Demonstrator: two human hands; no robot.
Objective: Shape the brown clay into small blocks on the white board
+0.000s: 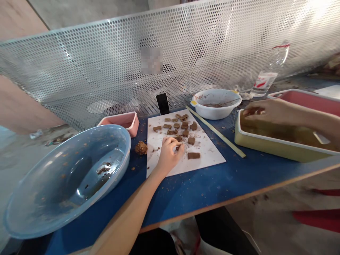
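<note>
Brown, clay-like pieces are laid out on a white sheet, most being grouped toward its far edge. One rectangular block is set apart toward the near right corner, its long axis running roughly left to right, about along the sheet's near edge. It is placed just to the right of the left hand, not touching; of the two hands, this is plainly the nearer. Thumb and fingers of the left hand are curled toward each other over the sheet; whether a piece is pinched cannot be told. The right hand is held well apart, over the left end of an olive tub, fingers bent; its grasp is not resolved. Between sheet and tub, a pale strip is laid slantwise. A brown lump is noted off the sheet's left edge, near a blue basin at the left of the bench.
</note>
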